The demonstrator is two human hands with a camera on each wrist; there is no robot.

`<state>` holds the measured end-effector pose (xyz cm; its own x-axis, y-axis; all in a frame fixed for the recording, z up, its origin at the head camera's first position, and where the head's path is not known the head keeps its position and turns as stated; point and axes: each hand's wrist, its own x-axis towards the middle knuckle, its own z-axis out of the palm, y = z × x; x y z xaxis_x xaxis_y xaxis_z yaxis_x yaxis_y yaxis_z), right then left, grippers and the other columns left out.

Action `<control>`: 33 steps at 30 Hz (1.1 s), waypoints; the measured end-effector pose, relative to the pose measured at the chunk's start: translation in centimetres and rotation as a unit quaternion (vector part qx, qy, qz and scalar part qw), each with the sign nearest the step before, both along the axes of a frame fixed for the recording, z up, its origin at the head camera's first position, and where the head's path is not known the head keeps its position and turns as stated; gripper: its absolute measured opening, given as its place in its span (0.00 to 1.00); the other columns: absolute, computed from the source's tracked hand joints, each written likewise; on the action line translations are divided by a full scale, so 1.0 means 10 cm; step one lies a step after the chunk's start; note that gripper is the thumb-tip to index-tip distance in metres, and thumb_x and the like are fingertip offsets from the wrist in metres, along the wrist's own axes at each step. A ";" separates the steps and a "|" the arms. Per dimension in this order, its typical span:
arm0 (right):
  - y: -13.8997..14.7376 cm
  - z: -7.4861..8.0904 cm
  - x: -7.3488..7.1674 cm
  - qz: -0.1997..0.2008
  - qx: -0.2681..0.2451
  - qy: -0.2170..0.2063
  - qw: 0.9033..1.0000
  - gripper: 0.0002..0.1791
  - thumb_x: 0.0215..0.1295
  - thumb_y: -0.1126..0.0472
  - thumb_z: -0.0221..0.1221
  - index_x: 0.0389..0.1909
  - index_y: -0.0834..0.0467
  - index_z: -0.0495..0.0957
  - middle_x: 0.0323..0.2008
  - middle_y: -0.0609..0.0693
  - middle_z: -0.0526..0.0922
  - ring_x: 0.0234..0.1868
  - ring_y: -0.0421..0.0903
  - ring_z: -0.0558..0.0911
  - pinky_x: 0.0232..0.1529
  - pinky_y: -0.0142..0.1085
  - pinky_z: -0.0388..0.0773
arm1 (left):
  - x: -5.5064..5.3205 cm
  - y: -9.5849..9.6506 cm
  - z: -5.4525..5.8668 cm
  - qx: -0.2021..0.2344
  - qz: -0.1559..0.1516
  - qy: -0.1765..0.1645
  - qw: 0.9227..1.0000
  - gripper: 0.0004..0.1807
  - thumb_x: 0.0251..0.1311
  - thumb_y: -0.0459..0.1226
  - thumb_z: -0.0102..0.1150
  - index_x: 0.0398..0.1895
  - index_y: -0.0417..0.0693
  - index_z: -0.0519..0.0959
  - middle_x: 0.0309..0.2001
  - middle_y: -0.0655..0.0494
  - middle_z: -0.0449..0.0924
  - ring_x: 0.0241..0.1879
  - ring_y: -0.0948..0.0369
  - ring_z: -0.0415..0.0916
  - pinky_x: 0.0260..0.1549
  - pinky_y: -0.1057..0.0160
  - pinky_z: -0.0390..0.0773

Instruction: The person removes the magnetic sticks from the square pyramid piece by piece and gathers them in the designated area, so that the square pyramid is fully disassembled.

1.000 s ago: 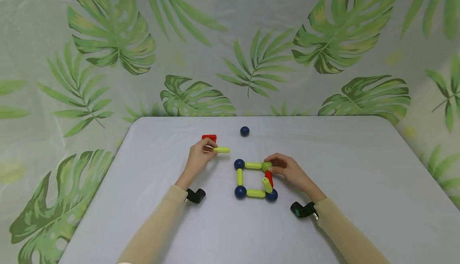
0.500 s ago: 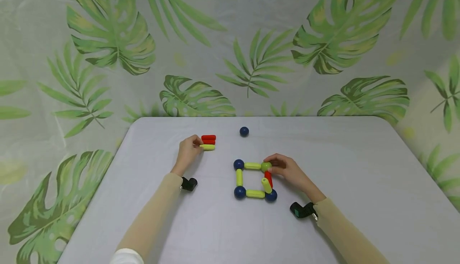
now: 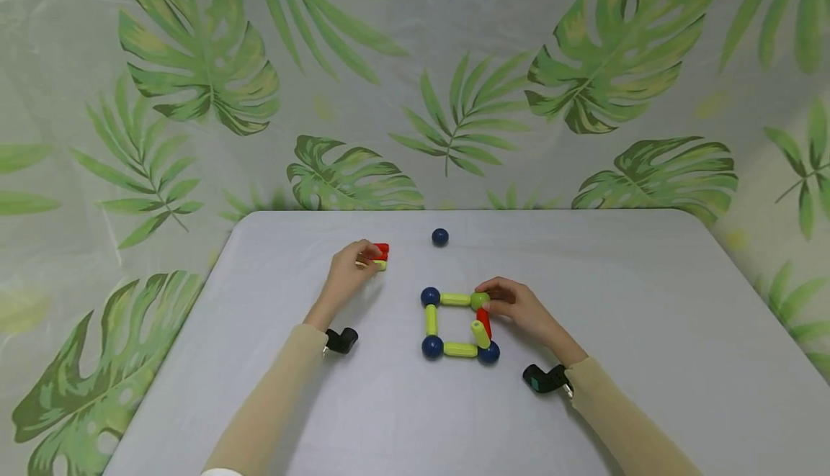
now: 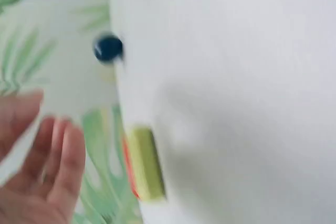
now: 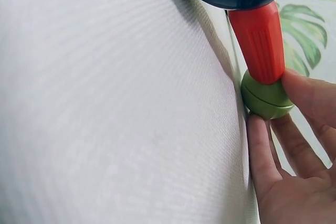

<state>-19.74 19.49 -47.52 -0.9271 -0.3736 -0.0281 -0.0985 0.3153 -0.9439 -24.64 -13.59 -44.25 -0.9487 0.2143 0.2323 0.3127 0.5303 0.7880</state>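
Ball-and-rod square (image 3: 461, 350) is lying on the table (image 3: 596, 267), just below the centre of the head view. I'm worrying about its green ball (image 3: 478, 301): a sideways tug could be parting that corner or jogging the rising yellow-green rod (image 3: 480, 333). With the right grip (image 3: 519, 304) I'm pinching the ball between thumb and fingers, the forearm slanting in from the lower right. My left grip (image 3: 346, 267) is holding nothing, fingers parting from thumb near the red rods (image 3: 384, 248), left of centre; a careless sweep could be scattering them.
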 end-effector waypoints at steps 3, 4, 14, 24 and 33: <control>0.00 -0.02 -0.01 0.001 0.003 0.004 1.000 0.16 0.66 0.65 0.58 0.54 0.64 0.75 0.54 0.59 0.76 0.54 0.55 0.75 0.56 0.46 0.71 | 0.21 0.23 0.07 0.029 -0.139 0.007 0.990 0.11 0.56 0.25 0.63 0.43 0.37 0.78 0.43 0.41 0.79 0.39 0.52 0.78 0.41 0.60 0.79; 0.00 -0.02 -0.02 0.001 0.005 0.005 1.000 0.16 0.66 0.65 0.58 0.54 0.63 0.75 0.54 0.59 0.76 0.53 0.55 0.75 0.56 0.45 0.71 | 0.29 0.32 0.08 0.034 -0.184 0.003 0.982 0.13 0.56 0.26 0.63 0.45 0.37 0.78 0.44 0.40 0.79 0.40 0.52 0.78 0.41 0.61 0.79; 0.00 -0.04 -0.02 0.012 -0.006 0.020 1.000 0.15 0.67 0.66 0.57 0.53 0.64 0.74 0.51 0.60 0.77 0.52 0.56 0.76 0.50 0.35 0.74 | 0.71 1.00 0.00 0.002 -0.348 0.017 0.937 0.16 0.60 0.28 0.61 0.51 0.43 0.77 0.49 0.55 0.76 0.46 0.64 0.73 0.42 0.72 0.76; 0.01 -0.02 0.00 0.009 -0.006 0.016 1.000 0.15 0.67 0.66 0.57 0.53 0.65 0.74 0.52 0.61 0.77 0.52 0.56 0.76 0.53 0.37 0.73 | 0.74 1.04 -0.06 -0.024 -0.315 0.051 0.947 0.09 0.55 0.26 0.65 0.35 0.43 0.75 0.37 0.55 0.74 0.38 0.66 0.74 0.39 0.75 0.76; 0.01 -0.03 -0.01 0.003 -0.001 0.012 1.000 0.16 0.66 0.66 0.58 0.53 0.64 0.75 0.53 0.60 0.76 0.52 0.56 0.76 0.56 0.47 0.71 | 0.70 0.82 -0.12 0.014 -0.249 0.046 0.967 0.12 0.52 0.26 0.67 0.34 0.45 0.74 0.37 0.58 0.74 0.38 0.64 0.75 0.39 0.71 0.77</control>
